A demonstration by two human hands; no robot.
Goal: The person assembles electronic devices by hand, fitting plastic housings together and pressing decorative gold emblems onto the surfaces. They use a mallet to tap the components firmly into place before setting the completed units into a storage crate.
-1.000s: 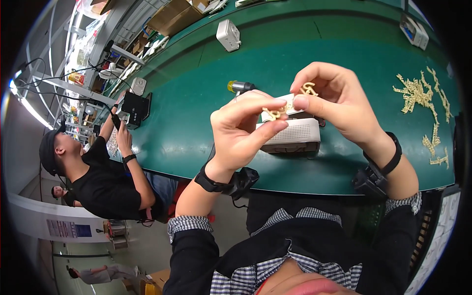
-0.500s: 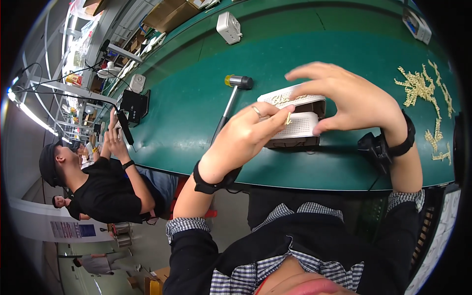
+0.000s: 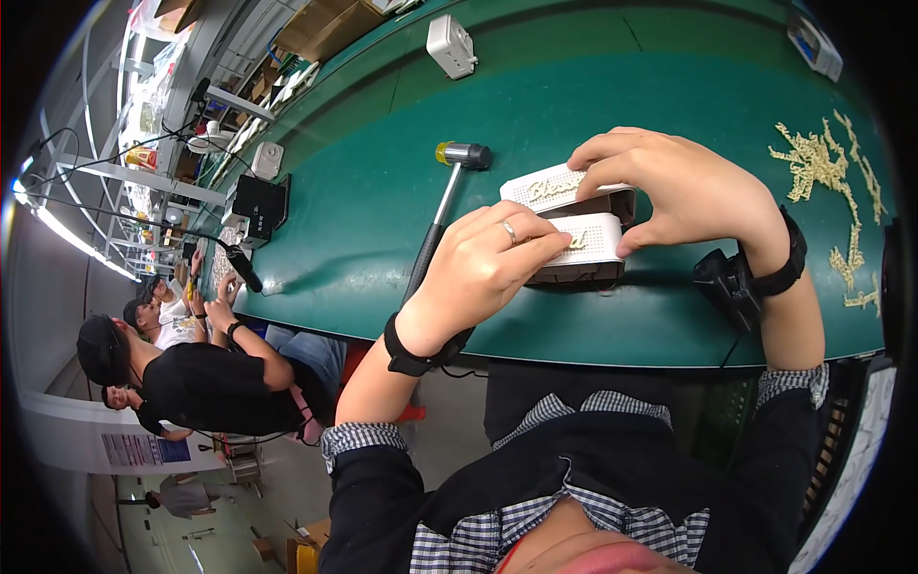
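Two white cases point(image 3: 521, 196) with perforated tops and dark undersides lie one behind the other on the bench. Cream script lettering point(image 3: 553, 188) sits on the far top. My left hand point(image 3: 478, 263) has its fingertips closed on a small cream lettering piece point(image 3: 578, 238) and holds it against the near perforated top point(image 3: 604, 228); the fingers partly hide it. My right hand point(image 3: 688, 187) spans the right ends of both cases, thumb at the near one's corner and fingers on the far one.
A mallet point(image 3: 466, 155) with a yellow and black head lies left of the cases. Loose cream lettering strips point(image 3: 818, 167) lie on the green bench point(image 3: 354, 210) at the right. A white socket block point(image 3: 451, 46) stands at the back. A person in black point(image 3: 210, 383) sits at the left.
My left fingers have brought the cream piece down onto the near top. My right fingers have closed in on the far case. At left, the person in black has lowered their hands.
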